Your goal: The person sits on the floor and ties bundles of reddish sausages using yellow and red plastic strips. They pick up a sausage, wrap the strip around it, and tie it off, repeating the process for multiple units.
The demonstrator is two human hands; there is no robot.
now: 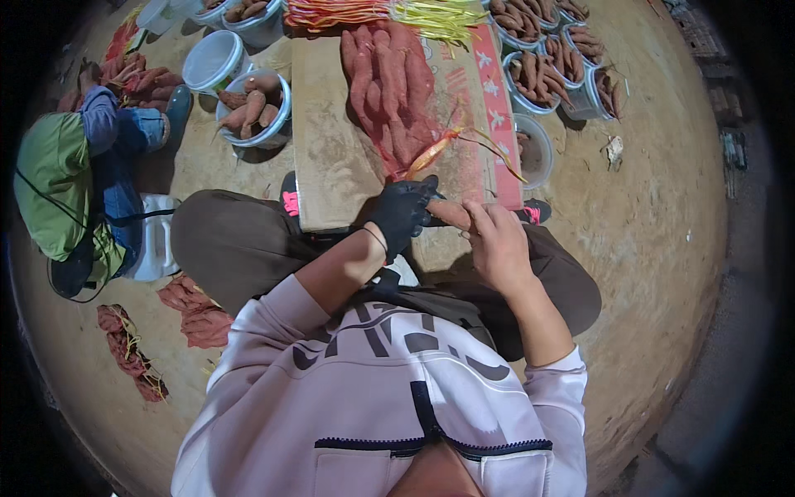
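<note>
A red mesh bag filled with sweet potatoes [391,87] lies on a cardboard-topped surface [323,155] before me. Its gathered neck, with an orange and yellow tie [433,155], reaches my left hand [400,208], which wears a black glove and is closed at the neck. My bare right hand [497,239] grips one end of a loose sweet potato [450,214]; the other end meets the gloved fingers. Whether the glove grips the bag's neck, the sweet potato or both is partly hidden by the fingers.
Bundled red and yellow ties [385,15] lie at the far edge. Tubs of sweet potatoes stand left [253,118] and right [537,81], beside an empty tub [214,62]. A co-worker [56,180] sits at left by a white jug [155,239]. Red mesh bags [202,314] lie on the floor.
</note>
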